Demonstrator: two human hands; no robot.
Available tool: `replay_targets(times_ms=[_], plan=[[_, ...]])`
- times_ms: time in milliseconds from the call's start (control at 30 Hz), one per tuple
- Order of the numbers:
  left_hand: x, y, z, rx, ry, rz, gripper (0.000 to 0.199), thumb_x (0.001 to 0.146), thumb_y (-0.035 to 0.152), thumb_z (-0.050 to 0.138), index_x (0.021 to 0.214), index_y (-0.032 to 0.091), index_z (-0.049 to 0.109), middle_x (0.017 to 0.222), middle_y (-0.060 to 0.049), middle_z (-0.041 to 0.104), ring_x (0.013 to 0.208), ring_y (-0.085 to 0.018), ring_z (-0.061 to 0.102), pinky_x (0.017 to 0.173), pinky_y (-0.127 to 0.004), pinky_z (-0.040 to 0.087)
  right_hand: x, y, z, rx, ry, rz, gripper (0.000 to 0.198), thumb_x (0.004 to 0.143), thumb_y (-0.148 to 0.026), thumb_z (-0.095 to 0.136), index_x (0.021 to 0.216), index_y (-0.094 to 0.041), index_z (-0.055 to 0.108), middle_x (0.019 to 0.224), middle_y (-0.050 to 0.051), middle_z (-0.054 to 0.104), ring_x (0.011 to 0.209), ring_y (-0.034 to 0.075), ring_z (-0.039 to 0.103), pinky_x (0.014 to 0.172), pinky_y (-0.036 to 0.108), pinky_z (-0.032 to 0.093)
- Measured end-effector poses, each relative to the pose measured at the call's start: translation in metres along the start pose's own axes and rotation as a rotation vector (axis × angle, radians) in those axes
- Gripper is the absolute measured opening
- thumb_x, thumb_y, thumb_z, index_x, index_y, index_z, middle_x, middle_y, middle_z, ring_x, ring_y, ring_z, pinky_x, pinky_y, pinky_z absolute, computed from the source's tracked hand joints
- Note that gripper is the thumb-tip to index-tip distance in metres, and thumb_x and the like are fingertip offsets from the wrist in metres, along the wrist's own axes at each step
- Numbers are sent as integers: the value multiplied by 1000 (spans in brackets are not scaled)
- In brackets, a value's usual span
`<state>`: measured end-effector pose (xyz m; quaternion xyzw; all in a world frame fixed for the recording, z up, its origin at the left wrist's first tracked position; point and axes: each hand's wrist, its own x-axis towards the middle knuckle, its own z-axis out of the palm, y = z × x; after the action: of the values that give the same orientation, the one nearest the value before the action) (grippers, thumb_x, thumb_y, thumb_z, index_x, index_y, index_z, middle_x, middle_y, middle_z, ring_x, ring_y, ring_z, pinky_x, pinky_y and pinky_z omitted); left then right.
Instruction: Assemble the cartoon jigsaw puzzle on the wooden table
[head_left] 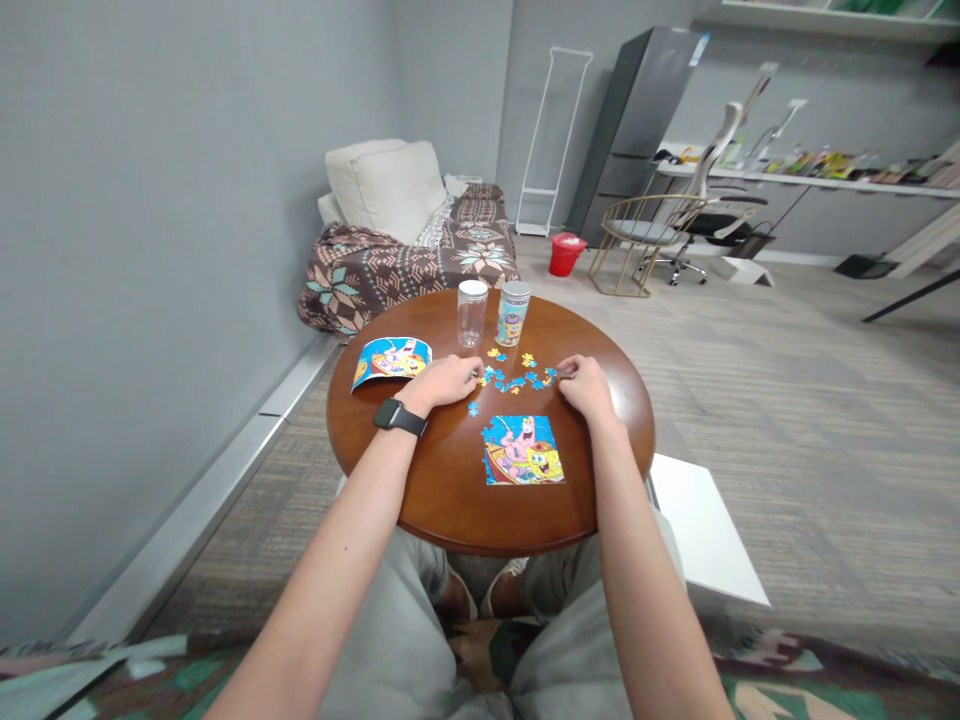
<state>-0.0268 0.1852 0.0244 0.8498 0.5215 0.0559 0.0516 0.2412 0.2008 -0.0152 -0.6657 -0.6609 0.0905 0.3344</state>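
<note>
On the round wooden table [442, 500] lies a partly assembled jigsaw puzzle [523, 450] with a cartoon picture, its left edge jagged. Beyond it spreads a row of loose puzzle pieces [516, 384], mostly blue. My left hand [450, 379] rests at the left end of this row, its fingers curled together; whatever they pinch is too small to make out. At the right end, my right hand [586, 386] touches the pieces with bent fingertips, and what lies under them is hidden. A single blue piece [473, 408] sits apart, near my left hand.
A curled picture sheet [390, 360] stands at the table's left. Behind the pieces are a clear jar [472, 315] with a white lid and a printed jar [513, 315]. A covered sofa [420, 235], a red bin [566, 254] and a wire chair [641, 235] stand beyond.
</note>
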Motion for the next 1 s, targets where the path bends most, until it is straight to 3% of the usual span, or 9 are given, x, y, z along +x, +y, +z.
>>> replay_targets(times_ms=[267, 467, 700, 833, 1000], plan=[[0, 0, 0, 3, 0, 3, 29, 89, 28, 42, 111, 25, 61, 100, -6, 71, 92, -24, 66, 75, -31, 48, 1, 0, 5, -55, -23, -38, 38, 68, -6, 50, 98, -14, 71, 88, 10, 66, 87, 21, 62, 89, 32, 48], [0, -2, 1, 5, 8, -9, 29, 90, 28, 41, 112, 26, 60, 101, -6, 70, 92, -24, 66, 75, -30, 47, 0, -5, 5, -58, -50, -95, 35, 75, -13, 51, 103, -19, 72, 93, 11, 61, 91, 23, 60, 92, 39, 47], [-1, -1, -1, 29, 77, -121, 23, 89, 26, 43, 102, 22, 62, 95, -7, 71, 86, -24, 67, 69, -29, 45, -5, -20, 7, 42, -106, -289, 21, 78, -23, 59, 94, -23, 72, 97, 7, 58, 99, 24, 55, 94, 42, 44], [-3, -2, -5, -44, 67, -103, 32, 90, 46, 45, 86, 21, 64, 83, -6, 71, 77, -22, 65, 63, -28, 41, -6, -27, 8, 62, -151, -325, 14, 79, -22, 61, 88, -22, 72, 95, 7, 59, 96, 23, 56, 94, 41, 43], [-6, -8, -11, -173, -51, 39, 38, 68, 59, 67, 70, 21, 62, 70, 0, 67, 66, -17, 61, 56, -26, 37, -5, -25, 10, 35, -168, -304, 14, 81, -21, 58, 86, -21, 71, 93, 7, 60, 92, 22, 55, 90, 38, 44]])
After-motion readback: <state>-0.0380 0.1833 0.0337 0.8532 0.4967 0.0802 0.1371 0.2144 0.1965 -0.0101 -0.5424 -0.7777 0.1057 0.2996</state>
